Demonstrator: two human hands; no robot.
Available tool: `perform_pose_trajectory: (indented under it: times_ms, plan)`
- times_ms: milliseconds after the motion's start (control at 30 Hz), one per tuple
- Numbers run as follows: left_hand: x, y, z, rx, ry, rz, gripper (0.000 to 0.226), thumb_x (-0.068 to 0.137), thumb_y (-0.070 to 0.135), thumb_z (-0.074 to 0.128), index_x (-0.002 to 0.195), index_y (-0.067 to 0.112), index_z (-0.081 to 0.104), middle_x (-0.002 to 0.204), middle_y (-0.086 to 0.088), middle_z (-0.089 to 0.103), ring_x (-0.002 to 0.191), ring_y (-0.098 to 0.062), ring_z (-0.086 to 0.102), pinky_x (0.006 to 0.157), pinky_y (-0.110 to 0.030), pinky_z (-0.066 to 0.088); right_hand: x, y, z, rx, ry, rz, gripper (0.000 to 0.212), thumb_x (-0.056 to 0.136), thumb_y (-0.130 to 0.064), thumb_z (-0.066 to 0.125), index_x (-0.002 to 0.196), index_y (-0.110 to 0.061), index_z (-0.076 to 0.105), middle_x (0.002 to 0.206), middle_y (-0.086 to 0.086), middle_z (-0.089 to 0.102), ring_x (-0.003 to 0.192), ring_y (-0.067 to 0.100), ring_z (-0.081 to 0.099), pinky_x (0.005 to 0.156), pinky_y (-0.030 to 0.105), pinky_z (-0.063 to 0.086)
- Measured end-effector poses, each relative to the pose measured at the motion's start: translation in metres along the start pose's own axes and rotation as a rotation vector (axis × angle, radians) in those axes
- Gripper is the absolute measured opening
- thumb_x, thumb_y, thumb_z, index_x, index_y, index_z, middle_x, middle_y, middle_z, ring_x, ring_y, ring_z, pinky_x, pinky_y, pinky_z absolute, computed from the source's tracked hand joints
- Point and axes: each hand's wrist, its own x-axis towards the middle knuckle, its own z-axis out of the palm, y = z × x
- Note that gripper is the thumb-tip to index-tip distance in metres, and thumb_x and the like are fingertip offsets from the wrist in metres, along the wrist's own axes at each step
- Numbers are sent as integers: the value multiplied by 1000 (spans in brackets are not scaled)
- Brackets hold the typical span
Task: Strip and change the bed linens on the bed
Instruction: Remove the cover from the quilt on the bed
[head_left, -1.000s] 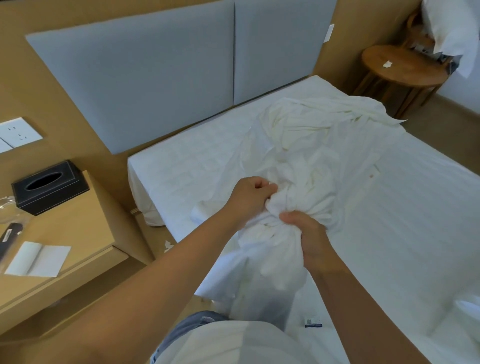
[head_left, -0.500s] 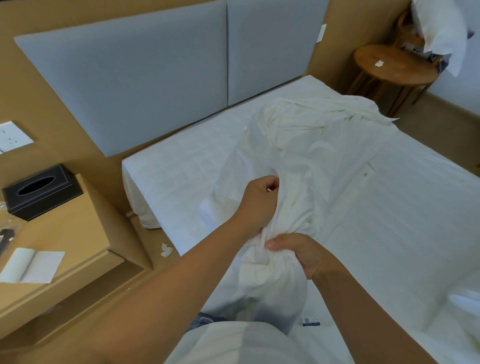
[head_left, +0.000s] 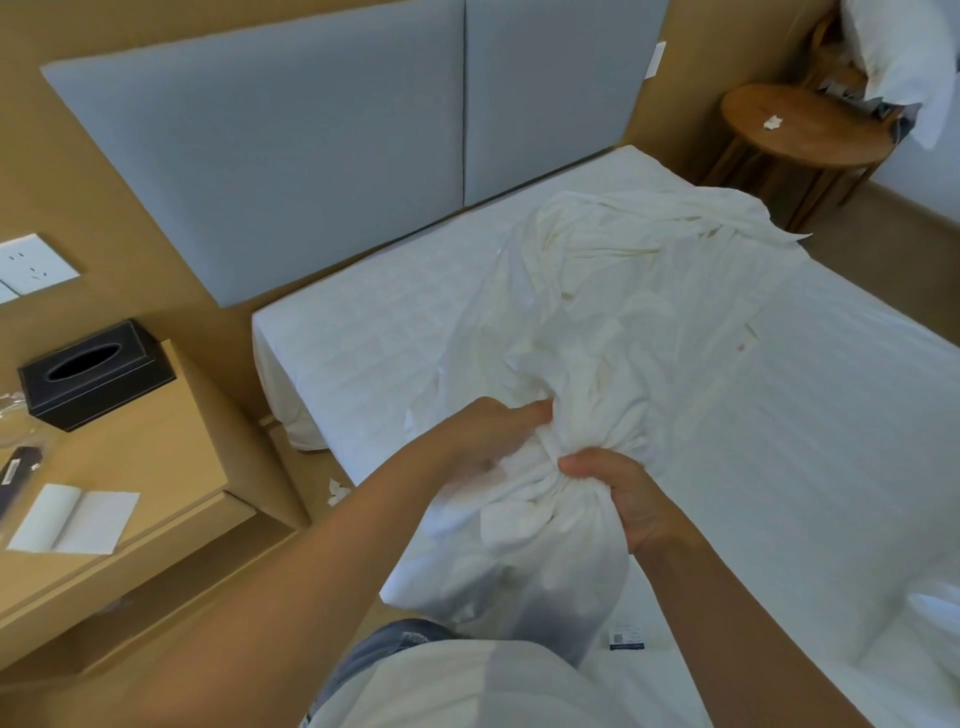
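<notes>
- Tan wall panels back this bedroom, with a white socket plate (head_left: 32, 265) at the far left and a grey padded headboard (head_left: 311, 156) behind the bed.
- Below the socket, a bedside table (head_left: 171, 447) carries a black tissue box (head_left: 93, 374) and a folded white paper (head_left: 78, 519).
- A crumpled scrap (head_left: 336, 492) lies on the floor between the bedside table and the bed.
- The bed (head_left: 353, 358) shows its quilted white cover at the head end, already bared.
- The left hand (head_left: 488, 441) is blurred. Its fingers seem dug into the bunched cloth with the thumb pushed forward, so I judge it to be grabbing a fresh fistful.
- The sheet (head_left: 597, 338) trails from the far right side of the bed to both hands, and the gathered part hangs as a bundle against the person's front.
- The right hand (head_left: 623, 499) is wrapped tightly round the twisted neck of that bundle.
- A round wooden table (head_left: 800, 124) stands beyond the far corner of the bed, with a white pillow (head_left: 904, 57) on a chair behind it.
- Risk: much of the sheet is not yet gathered. If its far end is caught under the mattress corner, a hard tug could strain the cloth or shift the quilted cover.
- Risk: the bundle is bulky and held at only one narrow point. A loose regrasp by the left hand could let folds spill to the floor.
</notes>
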Motion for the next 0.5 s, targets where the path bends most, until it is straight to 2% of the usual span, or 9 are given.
perform_pose_trajectory:
  times_ms: [33,100,167,233,300,367,433,500]
  plan:
    - [-1,3,-1,9,-13,20,40,83,52,61,77,12,61,66,4,63,61,-9,60,59,-19,49,0,2,2,-14,-6,21,39,46,-7,74,85,-6,76,85,14,72,76,28,71,60,34,56]
    - [-3,11,-1,-5,22,110,17,89,19,55,77,9,61,64,-1,58,54,-9,55,53,-17,46,-1,6,5,-72,13,58,47,36,-14,78,83,-9,76,84,13,73,75,28,71,61,35,56]
    - [-3,16,3,10,83,208,21,89,3,45,78,8,63,67,-1,58,55,-9,55,47,-14,44,-1,9,7,-139,53,85,69,31,-19,80,98,-10,68,86,12,73,80,29,69,66,37,55]
    - [-3,18,11,23,123,278,25,90,0,43,88,4,67,73,-1,62,60,-9,56,44,-11,45,-2,9,6,-146,57,90,76,31,-21,81,105,-10,63,88,11,73,82,28,69,69,38,54]
    - [-1,17,17,-14,153,298,26,90,-1,42,94,0,67,74,-1,63,59,-9,55,42,-12,44,-4,7,6,-111,36,75,69,34,-20,81,100,-9,65,88,12,73,80,27,70,69,38,54]
    - [2,14,23,-56,200,332,25,90,1,44,94,2,68,78,-3,66,64,-10,58,51,-15,49,-7,6,6,-59,20,64,60,34,-16,82,93,-9,71,88,13,73,79,28,71,67,37,55]
    - [3,8,29,-93,230,358,23,92,8,45,82,3,65,75,-9,64,64,-14,54,58,-22,46,-8,6,7,17,-15,50,47,38,-13,83,84,-8,77,88,15,72,78,29,71,64,37,57]
    - [5,0,33,-124,245,340,37,96,21,46,60,14,52,58,0,52,53,-9,45,53,-19,35,-8,8,4,68,-11,34,39,51,-10,78,89,-5,75,89,16,72,79,29,71,64,36,57]
